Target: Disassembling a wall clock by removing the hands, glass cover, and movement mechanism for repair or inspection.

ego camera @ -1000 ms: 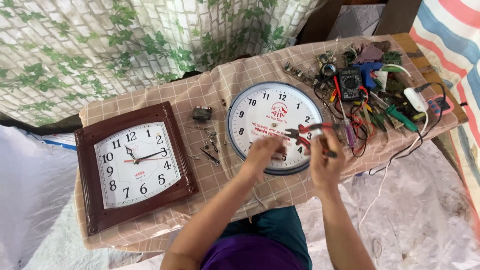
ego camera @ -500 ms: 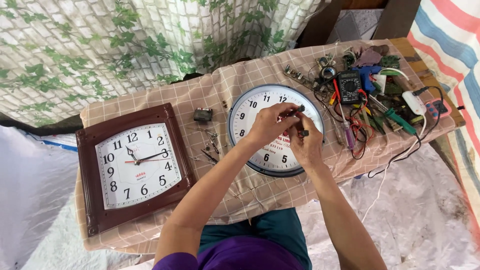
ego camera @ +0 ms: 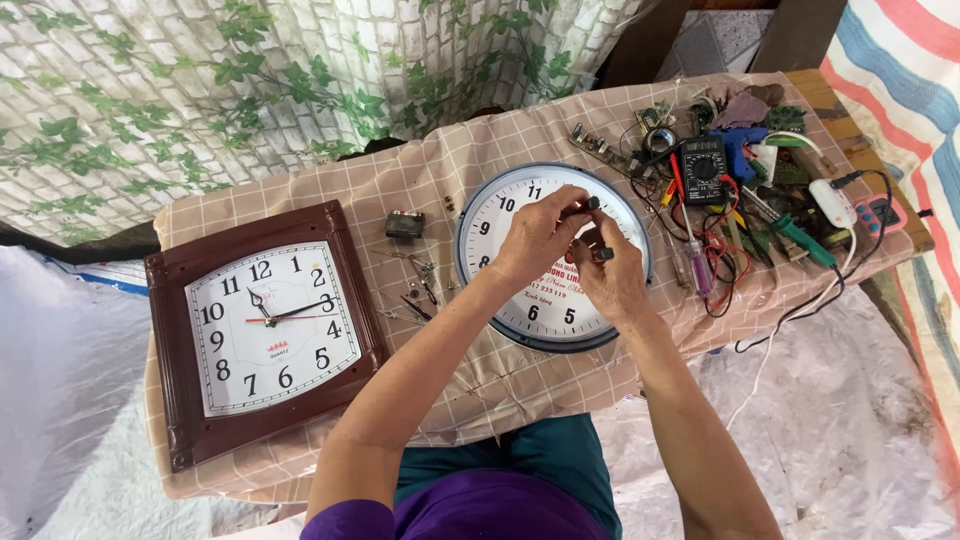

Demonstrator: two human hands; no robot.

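Checked cloth (ego camera: 330, 190); hands (ego camera: 575, 245) hide round clock (ego camera: 500, 215) centre, held part unclear.

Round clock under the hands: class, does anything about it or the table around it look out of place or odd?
The round clock overhangs the table's front edge a little. The left hand and right hand cover its centre, each pinching a small dark part. The square brown clock lies tilted. Tools sit jumbled, with cables trailing off the edge.
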